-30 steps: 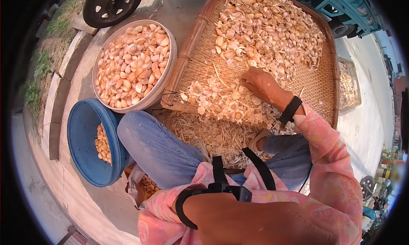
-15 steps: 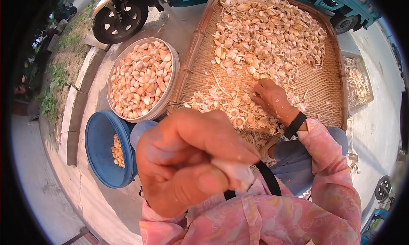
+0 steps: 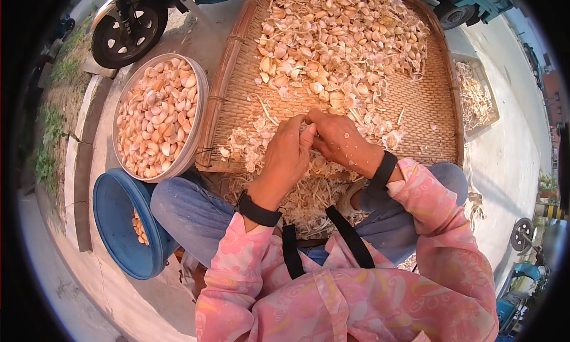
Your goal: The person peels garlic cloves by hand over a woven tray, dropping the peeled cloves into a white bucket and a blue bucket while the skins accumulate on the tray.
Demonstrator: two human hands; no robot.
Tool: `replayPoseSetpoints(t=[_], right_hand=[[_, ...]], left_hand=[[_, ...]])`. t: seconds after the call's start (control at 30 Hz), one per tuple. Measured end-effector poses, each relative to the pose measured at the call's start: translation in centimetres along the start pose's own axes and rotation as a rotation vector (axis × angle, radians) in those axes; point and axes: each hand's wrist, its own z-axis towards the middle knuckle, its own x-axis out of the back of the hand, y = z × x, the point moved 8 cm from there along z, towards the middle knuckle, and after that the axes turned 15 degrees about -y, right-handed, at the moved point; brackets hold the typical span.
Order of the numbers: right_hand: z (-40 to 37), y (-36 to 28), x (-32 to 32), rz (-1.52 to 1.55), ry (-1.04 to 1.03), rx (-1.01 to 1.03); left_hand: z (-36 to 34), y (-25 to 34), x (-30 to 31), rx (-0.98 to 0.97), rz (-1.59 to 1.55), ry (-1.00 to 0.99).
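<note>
Bringing both hands together at the tray's near side, head view: left hand (image 3: 285,155) and right hand (image 3: 346,141) meet at the fingertips, thumbs and fingers bent inward. Fingers closed up; can't tell whether anything is pinched between them, grip spot hidden.

Garlic pile (image 3: 350,39) lies just beyond the fingers, spread over the far part of the woven tray (image 3: 418,116), loose cloves and skins mixed. Husks (image 3: 252,141) to the left of the fingers and below them, along the tray's near edge. Bare weave to the right of the fingers.

Well left of the fingers: white bucket (image 3: 200,131) full of unpeeled cloves (image 3: 157,116), just beside the tray. Nearer the body, further down-left from the fingers: blue bucket (image 3: 116,235), tilted in view, some pale cloves (image 3: 140,228) inside. Well right of the fingers, past the tray rim: crate (image 3: 482,130) with stalky scraps. Under the fingers, between the legs: heap of dry skins (image 3: 303,210).
</note>
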Motion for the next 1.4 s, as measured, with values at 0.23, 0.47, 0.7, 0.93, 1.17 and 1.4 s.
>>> replayPoseSetpoints(t=[0.23, 0.47, 0.7, 0.93, 1.17, 1.4], right_hand=[[-0.8, 0.2, 0.2, 0.258, -0.06, 0.025], [-0.8, 3.0, 0.1, 0.266, 0.0, 0.112], [2.5, 3.2, 1.8, 0.186, 0.113, 0.056], [13.5, 3.1, 0.4, -0.316, 0.124, 0.159], [10.7, 3.1, -0.5, -0.488, -0.043, 0.081], [6.6, 5.3, 0.1, -0.218, -0.063, 0.129]], left_hand=[[-0.7, -3.1, -3.3, 0.313, -0.416, -0.314], [1.3, -7.3, 1.9, 0.467, -1.191, 0.075], [4.9, -7.3, 5.0, 0.369, -1.385, -0.011], [0.0, -8.6, 16.2, 0.383, -0.646, 0.301], [-2.3, -8.5, 18.3, 0.266, 0.05, 0.348], [1.4, -5.9, 4.5, 0.317, -0.155, -0.049]])
